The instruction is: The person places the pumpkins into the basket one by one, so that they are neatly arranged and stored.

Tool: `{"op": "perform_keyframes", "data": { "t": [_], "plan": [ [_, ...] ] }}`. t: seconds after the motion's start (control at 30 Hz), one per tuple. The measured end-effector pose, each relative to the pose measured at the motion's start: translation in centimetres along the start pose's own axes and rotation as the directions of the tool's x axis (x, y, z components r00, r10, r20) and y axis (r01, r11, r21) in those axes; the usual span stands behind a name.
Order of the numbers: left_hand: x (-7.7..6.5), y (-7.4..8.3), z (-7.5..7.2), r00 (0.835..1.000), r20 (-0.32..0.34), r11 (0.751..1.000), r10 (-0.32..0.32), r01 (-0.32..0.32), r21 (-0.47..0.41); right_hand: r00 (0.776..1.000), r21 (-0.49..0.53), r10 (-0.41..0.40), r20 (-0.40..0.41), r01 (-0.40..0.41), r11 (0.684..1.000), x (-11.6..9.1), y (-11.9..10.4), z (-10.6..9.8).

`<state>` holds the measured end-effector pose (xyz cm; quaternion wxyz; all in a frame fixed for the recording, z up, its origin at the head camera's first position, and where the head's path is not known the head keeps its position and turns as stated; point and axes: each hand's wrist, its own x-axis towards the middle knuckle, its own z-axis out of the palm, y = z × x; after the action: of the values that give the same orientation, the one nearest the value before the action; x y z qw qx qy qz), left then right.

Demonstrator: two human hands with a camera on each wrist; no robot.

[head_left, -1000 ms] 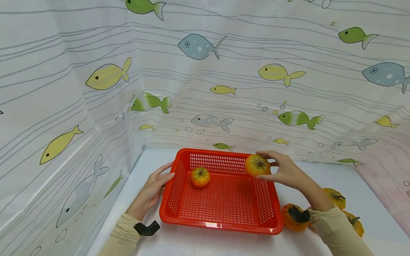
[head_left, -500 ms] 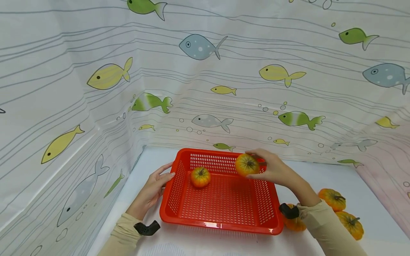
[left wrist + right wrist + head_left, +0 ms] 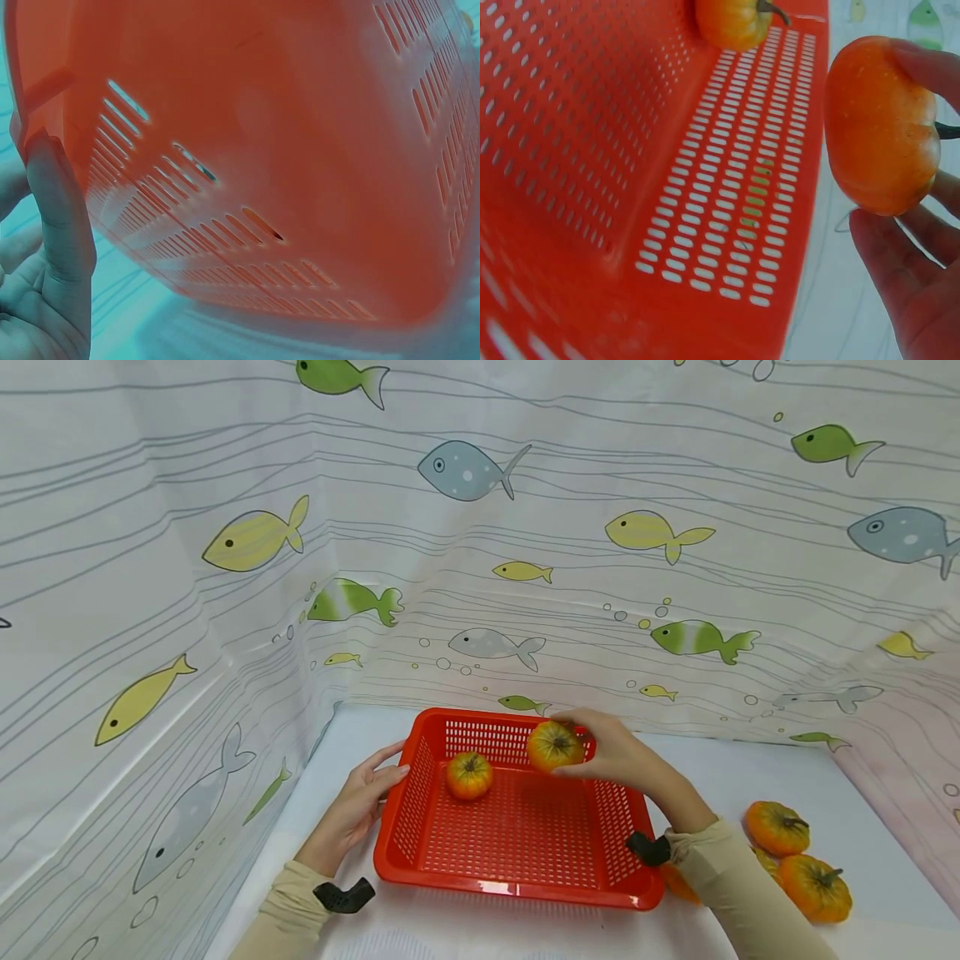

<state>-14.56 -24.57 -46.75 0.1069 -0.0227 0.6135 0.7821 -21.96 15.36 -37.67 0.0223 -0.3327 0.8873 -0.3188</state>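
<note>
My right hand (image 3: 611,760) holds a small orange-yellow pumpkin (image 3: 555,747) between thumb and fingers, over the back right part of a red plastic basket (image 3: 517,888). In the right wrist view the held pumpkin (image 3: 881,127) shows its smooth orange side, its dark stem pointing toward the palm. Another pumpkin (image 3: 469,775) sits inside the basket, at the left. My left hand (image 3: 360,806) grips the basket's left rim. The left wrist view shows its thumb (image 3: 64,210) against the rim and the other fingers beyond.
Several pumpkins lie on the white table right of the basket, among them one at the back (image 3: 777,827) and one nearer (image 3: 816,889). My right forearm (image 3: 738,885) partly covers others. A fish-patterned curtain (image 3: 570,485) rises behind and at the sides.
My right hand has moved left with the pumpkin, from the basket's right rim to further over its inside. The left hand and the basket have stayed in place.
</note>
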Motion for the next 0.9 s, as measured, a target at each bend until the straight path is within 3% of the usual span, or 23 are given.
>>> {"op": "perform_keyframes", "data": {
  "t": [0.43,0.9],
  "plan": [
    [0.0,0.1,0.1,1.000,0.001,1.000,-0.012,0.012,0.009,0.993,-0.020,0.041,0.115,-0.039,0.999,1.6,0.7,2.9],
    [0.0,0.0,-0.1,1.000,0.005,1.000,-0.007,0.007,0.006,0.983,-0.049,0.092,0.158,-0.085,0.995,2.8,0.7,4.8]
  ]
}}
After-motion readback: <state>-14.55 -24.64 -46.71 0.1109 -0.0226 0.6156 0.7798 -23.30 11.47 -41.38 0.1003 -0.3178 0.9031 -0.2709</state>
